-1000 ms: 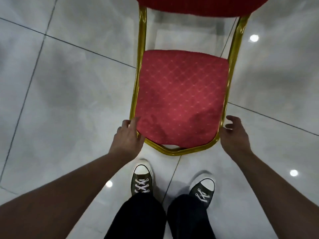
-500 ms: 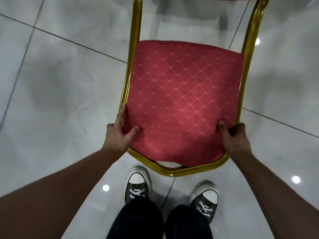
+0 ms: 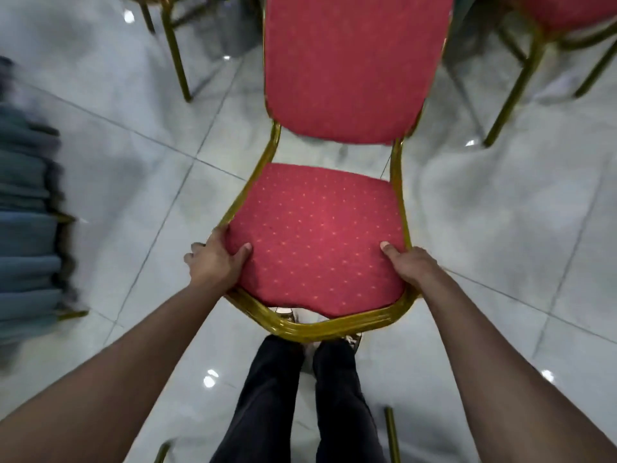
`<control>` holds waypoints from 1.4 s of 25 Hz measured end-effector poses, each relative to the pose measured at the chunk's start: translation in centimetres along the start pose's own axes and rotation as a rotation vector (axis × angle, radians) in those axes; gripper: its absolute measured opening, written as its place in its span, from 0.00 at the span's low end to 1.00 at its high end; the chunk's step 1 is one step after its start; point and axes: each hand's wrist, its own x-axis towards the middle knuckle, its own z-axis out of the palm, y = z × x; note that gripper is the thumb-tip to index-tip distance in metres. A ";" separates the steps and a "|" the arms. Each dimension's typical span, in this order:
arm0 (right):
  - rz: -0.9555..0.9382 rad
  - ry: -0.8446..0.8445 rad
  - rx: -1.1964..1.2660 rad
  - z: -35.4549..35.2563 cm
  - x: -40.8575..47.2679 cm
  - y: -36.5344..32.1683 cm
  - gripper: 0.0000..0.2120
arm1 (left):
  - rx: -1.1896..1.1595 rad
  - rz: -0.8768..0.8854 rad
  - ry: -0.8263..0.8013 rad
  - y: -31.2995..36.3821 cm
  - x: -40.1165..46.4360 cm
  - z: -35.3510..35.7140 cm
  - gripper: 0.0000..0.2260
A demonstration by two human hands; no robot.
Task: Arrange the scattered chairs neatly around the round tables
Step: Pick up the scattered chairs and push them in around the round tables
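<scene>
1. A red banquet chair (image 3: 320, 235) with a gold metal frame fills the middle of the view, its padded seat facing the person and its backrest (image 3: 354, 65) rising away from them.
2. The left hand (image 3: 215, 260) is clamped on the seat's left front corner, thumb pressed onto the red fabric and fingers wrapped under the frame edge.
3. The right hand (image 3: 412, 265) is clamped on the right front corner in the same way, thumb on the cushion, fingers hidden below the frame.
4. The chair's front frame rail sits above the person's black trousers (image 3: 293, 406), and the tips of their shoes show just under it; whether the chair legs touch the floor cannot be told.
5. The floor (image 3: 500, 212) is glossy pale grey tile with dark grout lines and bright light reflections.
6. A second red chair (image 3: 567, 15) with gold legs stands at the upper right, near the held chair's backrest.
7. Gold chair legs (image 3: 175, 51) of another chair show at the upper left.
8. A blurred stack of blue-grey items (image 3: 26, 228) stands along the left edge.
</scene>
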 end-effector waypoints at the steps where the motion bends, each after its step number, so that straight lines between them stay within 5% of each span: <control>1: -0.012 -0.013 -0.007 -2.3 -2.6 -1.0 0.39 | 0.010 -0.011 -0.004 1.4 -1.6 -2.9 0.30; 6: -0.080 -0.039 -0.039 -11.3 -11.4 -4.5 0.22 | -0.118 0.046 0.056 8.7 -9.7 -12.7 0.21; 10: -0.147 0.071 -0.027 -15.3 -16.1 -6.3 0.14 | 0.014 0.371 0.179 11.0 -14.9 -14.1 0.22; 15: -0.419 0.395 -0.067 -15.6 -19.6 -8.7 0.20 | -0.079 0.600 0.351 12.9 -15.4 -16.0 0.27; 19: -0.538 0.654 -0.203 -15.5 -20.4 -12.5 0.23 | -0.015 0.694 0.293 16.5 -11.1 -19.6 0.28; 28: -0.482 0.599 -0.197 -20.8 -16.7 -21.3 0.29 | 0.069 0.724 0.259 24.3 -2.9 -25.9 0.23; 35: -0.526 0.651 0.020 -17.8 -16.5 -24.0 0.36 | -0.009 0.746 0.224 25.5 -0.7 -25.8 0.26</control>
